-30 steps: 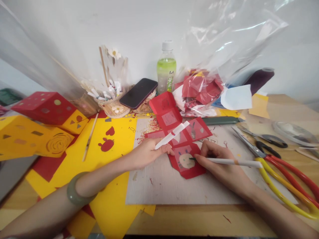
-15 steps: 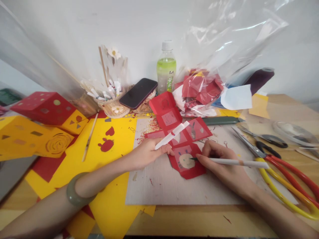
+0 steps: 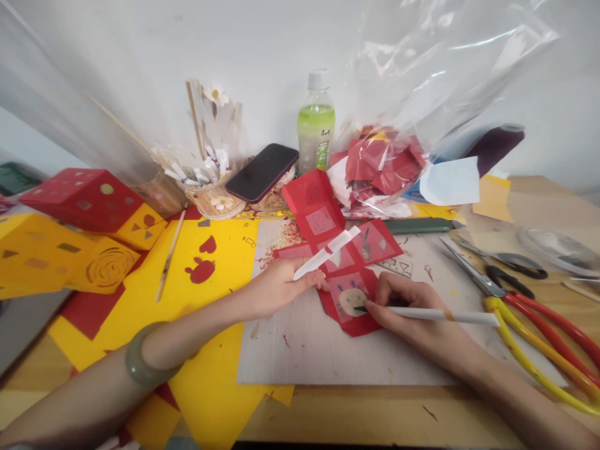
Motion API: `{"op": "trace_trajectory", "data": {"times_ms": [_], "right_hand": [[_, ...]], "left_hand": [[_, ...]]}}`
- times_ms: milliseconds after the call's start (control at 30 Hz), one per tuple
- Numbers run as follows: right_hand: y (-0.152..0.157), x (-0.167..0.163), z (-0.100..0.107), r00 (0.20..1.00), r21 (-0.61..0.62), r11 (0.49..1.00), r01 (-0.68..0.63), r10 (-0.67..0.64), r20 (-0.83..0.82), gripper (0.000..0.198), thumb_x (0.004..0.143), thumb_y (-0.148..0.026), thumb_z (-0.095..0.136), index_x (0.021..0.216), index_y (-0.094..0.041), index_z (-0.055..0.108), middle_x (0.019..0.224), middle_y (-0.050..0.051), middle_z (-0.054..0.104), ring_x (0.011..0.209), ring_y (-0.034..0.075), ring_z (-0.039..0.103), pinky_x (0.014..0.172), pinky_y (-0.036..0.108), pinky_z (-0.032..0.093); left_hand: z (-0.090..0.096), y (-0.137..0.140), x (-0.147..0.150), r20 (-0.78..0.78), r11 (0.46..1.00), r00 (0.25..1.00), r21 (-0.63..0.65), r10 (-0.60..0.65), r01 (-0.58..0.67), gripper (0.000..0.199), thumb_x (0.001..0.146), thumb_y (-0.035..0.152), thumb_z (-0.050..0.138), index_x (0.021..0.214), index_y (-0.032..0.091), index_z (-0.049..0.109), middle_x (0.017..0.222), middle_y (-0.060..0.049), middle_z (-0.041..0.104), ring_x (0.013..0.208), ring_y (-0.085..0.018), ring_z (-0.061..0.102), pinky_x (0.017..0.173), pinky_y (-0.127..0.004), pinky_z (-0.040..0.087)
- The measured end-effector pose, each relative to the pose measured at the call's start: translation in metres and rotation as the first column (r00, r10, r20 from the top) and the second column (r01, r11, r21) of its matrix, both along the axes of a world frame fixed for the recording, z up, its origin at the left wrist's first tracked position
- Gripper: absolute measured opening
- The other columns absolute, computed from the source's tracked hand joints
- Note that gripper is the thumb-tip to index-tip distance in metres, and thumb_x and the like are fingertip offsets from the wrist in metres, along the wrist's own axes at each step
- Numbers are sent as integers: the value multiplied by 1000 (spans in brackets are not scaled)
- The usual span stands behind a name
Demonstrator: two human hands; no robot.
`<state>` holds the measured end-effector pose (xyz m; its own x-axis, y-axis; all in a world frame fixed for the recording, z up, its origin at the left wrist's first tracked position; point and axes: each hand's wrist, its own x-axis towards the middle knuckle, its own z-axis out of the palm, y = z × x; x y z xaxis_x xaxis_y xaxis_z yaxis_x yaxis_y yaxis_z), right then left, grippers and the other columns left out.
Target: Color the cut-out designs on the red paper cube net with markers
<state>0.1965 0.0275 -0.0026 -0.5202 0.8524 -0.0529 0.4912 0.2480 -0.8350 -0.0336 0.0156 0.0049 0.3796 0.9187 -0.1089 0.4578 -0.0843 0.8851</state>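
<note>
My left hand (image 3: 279,287) is closed round a white pen-shaped stick (image 3: 327,253) with a small reddish mark; whether it is a marker or a cap I cannot tell. Its fingertips rest at the edge of a red paper box net (image 3: 356,326) with clear film over its cut-outs. A round cream face (image 3: 350,302) with ears and small green dots shows on the nearest panel. Between thumb and fingers, my right hand (image 3: 407,306) grips a white marker (image 3: 429,314), its dark green tip at the face's right side. A white board (image 3: 290,356) lies beneath.
Large scissors (image 3: 544,337) with red and yellow handles lie at right, near black-handled scissors (image 3: 520,262). A green bottle (image 3: 317,128), a phone (image 3: 262,173) and a bag of red scraps (image 3: 384,162) stand behind. Paper boxes (image 3: 79,203) and yellow sheets (image 3: 210,387) fill the left.
The marker tip has shifted slightly down and left on the cream face, and another green dot shows there. My left hand keeps its hold; the whole view has shifted slightly.
</note>
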Motion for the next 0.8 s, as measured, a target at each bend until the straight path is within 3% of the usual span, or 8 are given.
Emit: {"op": "trace_trajectory", "data": {"times_ms": [433, 800], "right_hand": [[0, -1, 3, 999, 3, 999, 34, -34, -9, 23, 75, -20, 51, 56, -21, 38, 54, -4, 43, 51, 11, 38, 46, 23, 29], [1, -1, 2, 998, -2, 1000, 28, -28, -54, 25, 77, -26, 52, 57, -21, 39, 55, -4, 45, 51, 10, 39, 45, 23, 30]], "left_hand": [[2, -1, 0, 0, 1000, 1000, 6, 5, -5, 29, 89, 33, 43, 90, 17, 66, 96, -2, 68, 93, -16, 61, 83, -24, 43], [-1, -1, -1, 27, 1000, 1000, 20, 9, -9, 29, 89, 34, 43, 89, 18, 67, 94, -1, 69, 91, -16, 62, 81, -24, 44]]}}
